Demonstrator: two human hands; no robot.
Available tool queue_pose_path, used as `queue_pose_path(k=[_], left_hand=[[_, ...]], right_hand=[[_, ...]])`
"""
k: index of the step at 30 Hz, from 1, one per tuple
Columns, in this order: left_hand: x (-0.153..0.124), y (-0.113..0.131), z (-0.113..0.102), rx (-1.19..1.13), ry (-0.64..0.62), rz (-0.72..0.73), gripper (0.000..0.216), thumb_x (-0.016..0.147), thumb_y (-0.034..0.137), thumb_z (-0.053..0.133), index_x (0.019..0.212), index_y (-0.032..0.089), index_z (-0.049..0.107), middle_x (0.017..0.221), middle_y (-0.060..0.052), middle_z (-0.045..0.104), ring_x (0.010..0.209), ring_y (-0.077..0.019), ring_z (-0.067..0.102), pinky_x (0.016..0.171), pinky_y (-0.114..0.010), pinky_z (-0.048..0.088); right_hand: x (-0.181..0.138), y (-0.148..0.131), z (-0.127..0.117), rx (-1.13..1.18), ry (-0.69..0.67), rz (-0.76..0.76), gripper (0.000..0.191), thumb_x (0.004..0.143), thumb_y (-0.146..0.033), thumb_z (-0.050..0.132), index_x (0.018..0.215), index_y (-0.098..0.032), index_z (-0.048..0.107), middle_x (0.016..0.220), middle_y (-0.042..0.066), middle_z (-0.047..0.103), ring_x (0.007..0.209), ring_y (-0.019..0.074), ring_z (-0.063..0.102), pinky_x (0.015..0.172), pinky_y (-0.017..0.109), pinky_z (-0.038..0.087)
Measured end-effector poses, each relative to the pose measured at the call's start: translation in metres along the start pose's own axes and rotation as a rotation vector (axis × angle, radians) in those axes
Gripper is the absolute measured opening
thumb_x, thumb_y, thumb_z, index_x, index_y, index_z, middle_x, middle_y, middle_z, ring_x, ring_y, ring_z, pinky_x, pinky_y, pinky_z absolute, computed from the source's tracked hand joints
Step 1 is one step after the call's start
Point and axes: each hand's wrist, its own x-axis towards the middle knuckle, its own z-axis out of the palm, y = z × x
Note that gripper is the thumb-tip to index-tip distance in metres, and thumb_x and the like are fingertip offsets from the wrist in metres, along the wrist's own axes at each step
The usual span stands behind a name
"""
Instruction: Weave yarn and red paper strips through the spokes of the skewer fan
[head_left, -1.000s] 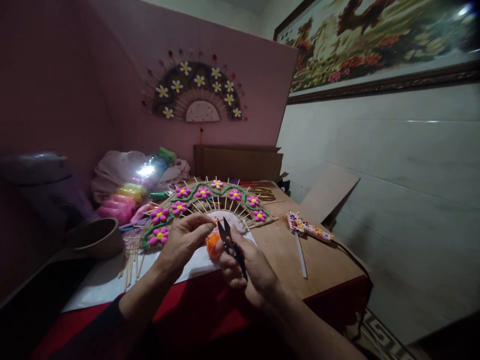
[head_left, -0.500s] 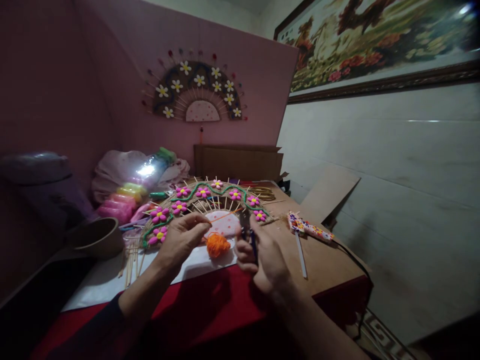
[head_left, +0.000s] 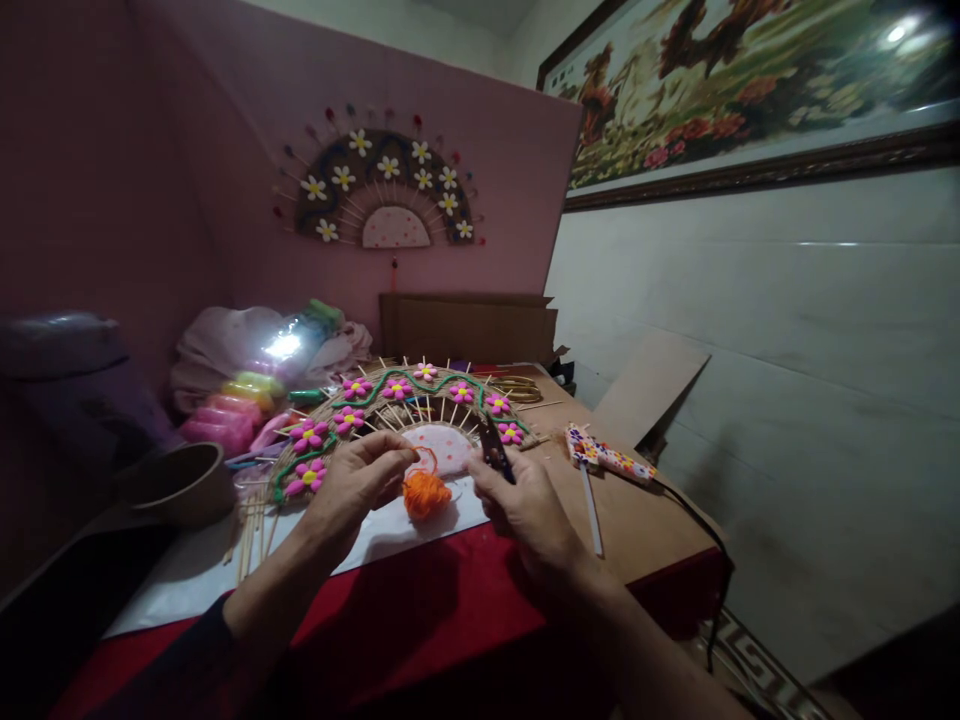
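Note:
My left hand (head_left: 358, 487) pinches a thin orange yarn strand above a small orange yarn ball (head_left: 424, 494) lying on white paper (head_left: 225, 560). My right hand (head_left: 529, 507) is closed around dark thread snips (head_left: 493, 447), their tips pointing up and away. Just behind both hands lies a half-round woven fan piece (head_left: 405, 415) with pink flowers, a green wavy cord and wooden sticks poking out.
A glue gun with a patterned body (head_left: 606, 457) and a white glue stick (head_left: 591, 506) lie on the cardboard (head_left: 645, 520) to the right. A brown bowl (head_left: 180, 484) and coloured bags (head_left: 247, 385) stand at the left. A finished fan (head_left: 379, 190) hangs on the pink wall.
My right hand moved the snips away from the yarn to the right. The yarn ball came clear of my hands onto the paper. The view shifted slightly.

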Motion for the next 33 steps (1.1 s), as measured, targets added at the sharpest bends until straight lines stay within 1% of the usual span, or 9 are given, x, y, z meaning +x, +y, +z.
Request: queue_pose_path(k=[3,5,12,16,19,23,27,30,33], left_hand=[[0.001,-0.003,-0.001,0.000,-0.045,0.005,0.017,0.067,0.029,0.068,0.066,0.016,0.058,0.049,0.007,0.042,0.043,-0.0033,0.033,0.045,-0.016,0.030],[0.002,-0.004,-0.002,0.002,-0.075,0.017,0.016,0.067,0.029,0.067,0.065,0.015,0.058,0.048,0.007,0.040,0.043,-0.0033,0.031,0.043,-0.016,0.024],[0.002,-0.002,0.001,-0.011,-0.033,0.006,0.015,0.065,0.027,0.066,0.063,0.014,0.057,0.048,0.007,0.040,0.043,-0.0035,0.031,0.043,-0.016,0.024],[0.001,0.000,0.001,0.002,0.027,-0.010,0.014,0.063,0.026,0.065,0.064,0.015,0.058,0.048,0.007,0.041,0.043,-0.0039,0.034,0.046,-0.017,0.033],[0.001,-0.001,0.000,0.024,0.063,-0.011,0.012,0.064,0.026,0.064,0.064,0.015,0.059,0.045,0.008,0.041,0.043,-0.0046,0.035,0.052,-0.021,0.041],[0.002,-0.001,-0.002,0.028,0.089,-0.006,0.011,0.064,0.026,0.063,0.065,0.016,0.058,0.040,0.011,0.036,0.040,-0.0041,0.030,0.056,-0.025,0.045],[0.002,0.001,-0.002,0.042,0.089,-0.003,0.013,0.064,0.028,0.064,0.065,0.016,0.058,0.039,0.011,0.036,0.039,-0.0042,0.030,0.057,-0.026,0.046],[0.001,0.001,-0.001,0.046,0.090,-0.005,0.015,0.063,0.030,0.065,0.065,0.016,0.059,0.041,0.010,0.037,0.041,-0.0044,0.032,0.057,-0.025,0.046],[0.001,0.001,0.000,0.056,0.096,-0.011,0.017,0.063,0.031,0.066,0.066,0.016,0.060,0.043,0.010,0.039,0.043,-0.0054,0.036,0.056,-0.024,0.045]], right_hand=[[0.004,0.005,0.013,-0.160,0.009,-0.173,0.018,0.075,-0.032,0.062,0.074,-0.014,0.057,0.062,-0.003,0.049,0.054,0.0082,0.043,0.052,0.021,0.037],[0.008,0.005,0.019,-0.213,-0.008,-0.224,0.015,0.074,-0.028,0.060,0.074,-0.014,0.059,0.069,0.000,0.055,0.063,0.0107,0.049,0.061,0.024,0.040],[0.019,0.003,0.018,-0.201,-0.028,-0.122,0.011,0.068,-0.025,0.059,0.064,-0.015,0.056,0.053,-0.006,0.044,0.048,0.0068,0.036,0.048,0.021,0.031],[0.019,0.005,0.007,-0.211,-0.052,-0.048,0.014,0.070,-0.029,0.059,0.067,-0.015,0.055,0.049,-0.008,0.040,0.043,0.0059,0.029,0.044,0.021,0.025],[0.019,0.006,-0.005,-0.292,-0.061,-0.052,0.015,0.071,-0.029,0.058,0.067,-0.015,0.054,0.053,-0.007,0.041,0.046,0.0065,0.032,0.045,0.021,0.026],[0.019,0.007,-0.025,-0.729,-0.055,-0.117,0.015,0.077,-0.026,0.052,0.068,-0.015,0.057,0.061,-0.001,0.052,0.057,0.0110,0.045,0.053,0.023,0.032],[0.010,0.009,-0.038,-1.230,-0.084,-0.186,0.022,0.085,-0.032,0.050,0.088,-0.017,0.065,0.085,0.007,0.066,0.081,0.0203,0.059,0.070,0.030,0.038],[0.005,0.010,-0.040,-1.428,-0.130,-0.232,0.024,0.086,-0.033,0.052,0.101,-0.017,0.064,0.101,0.010,0.066,0.093,0.0227,0.059,0.078,0.032,0.040],[0.016,0.005,-0.049,-1.535,-0.174,-0.306,0.027,0.086,-0.040,0.053,0.098,-0.019,0.065,0.102,0.009,0.065,0.094,0.0218,0.059,0.080,0.030,0.041]])
